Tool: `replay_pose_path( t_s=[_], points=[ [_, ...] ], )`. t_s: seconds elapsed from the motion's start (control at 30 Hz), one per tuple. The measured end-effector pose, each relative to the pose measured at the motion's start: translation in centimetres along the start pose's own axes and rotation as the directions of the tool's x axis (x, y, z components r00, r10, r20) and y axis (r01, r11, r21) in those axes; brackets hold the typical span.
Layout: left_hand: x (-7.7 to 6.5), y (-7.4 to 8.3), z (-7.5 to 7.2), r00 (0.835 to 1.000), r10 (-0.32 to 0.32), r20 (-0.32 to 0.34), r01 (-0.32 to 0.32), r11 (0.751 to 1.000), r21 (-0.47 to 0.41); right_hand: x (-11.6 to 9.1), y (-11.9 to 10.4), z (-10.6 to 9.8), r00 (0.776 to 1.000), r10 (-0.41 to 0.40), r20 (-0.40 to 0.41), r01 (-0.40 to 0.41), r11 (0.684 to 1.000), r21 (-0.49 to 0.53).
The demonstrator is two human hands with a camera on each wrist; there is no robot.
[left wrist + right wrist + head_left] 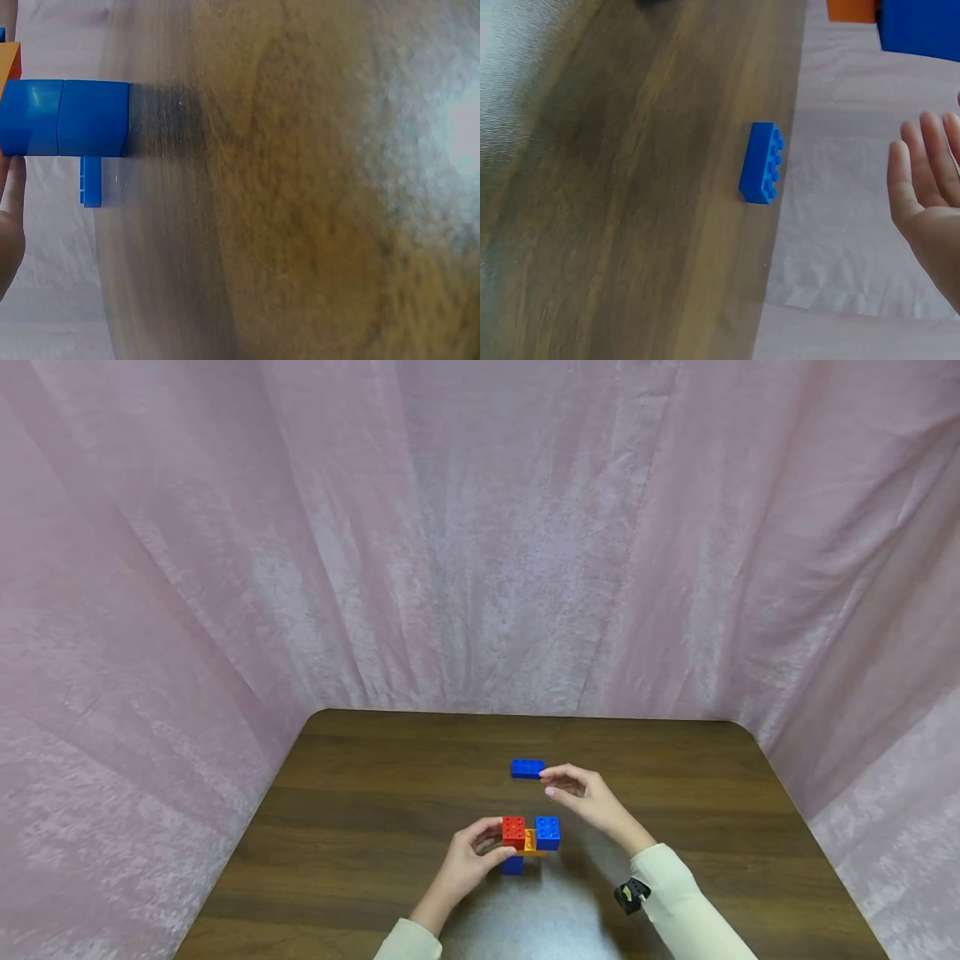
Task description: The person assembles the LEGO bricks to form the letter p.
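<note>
Soft light washes the curtain (517, 552) as pale glare whitens the table (345, 827) between dark shadows, its top blurry in the left wrist view.

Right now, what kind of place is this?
It looks like a curtained-off play or building corner, probably indoors, though I can't see the whole room. Pink curtains hang behind and beside a brown wood-look table, and colourful toy bricks are there to build with.
</note>
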State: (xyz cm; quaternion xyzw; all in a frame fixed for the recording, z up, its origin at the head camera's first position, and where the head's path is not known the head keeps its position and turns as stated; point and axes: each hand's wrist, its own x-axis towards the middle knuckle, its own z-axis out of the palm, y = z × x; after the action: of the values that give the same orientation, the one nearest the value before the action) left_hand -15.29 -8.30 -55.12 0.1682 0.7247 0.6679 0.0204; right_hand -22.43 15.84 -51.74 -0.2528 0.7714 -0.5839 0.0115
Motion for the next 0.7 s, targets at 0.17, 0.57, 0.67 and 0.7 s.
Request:
replay_pose_path(
  t_s=[0.17,0.57,0.67,0.7],
  points=[
    [0.0,0.0,0.0,1.0,-0.004,0.003,0.004,1.0,0.001,1.4,-0.6,0.2,0.998,0.0,-0.064,0.004,0.999,0.054],
    [0.0,0.0,-0.1,1.0,-0.002,0.0,0.002,1.0,-0.011,3.6,2.2,0.6,0.981,0.075,-0.178,-0.063,0.995,0.075],
    [0.0,-0.1,0.0,1.0,0.027,-0.001,-0.027,1.0,-0.011,4.2,4.2,0.9,0.978,0.098,-0.186,-0.082,0.992,0.092],
    [0.0,-0.1,0.0,0.999,0.038,0.0,-0.038,0.999,-0.013,4.4,4.8,0.9,0.977,0.109,-0.183,-0.093,0.991,0.092]
  ],
)
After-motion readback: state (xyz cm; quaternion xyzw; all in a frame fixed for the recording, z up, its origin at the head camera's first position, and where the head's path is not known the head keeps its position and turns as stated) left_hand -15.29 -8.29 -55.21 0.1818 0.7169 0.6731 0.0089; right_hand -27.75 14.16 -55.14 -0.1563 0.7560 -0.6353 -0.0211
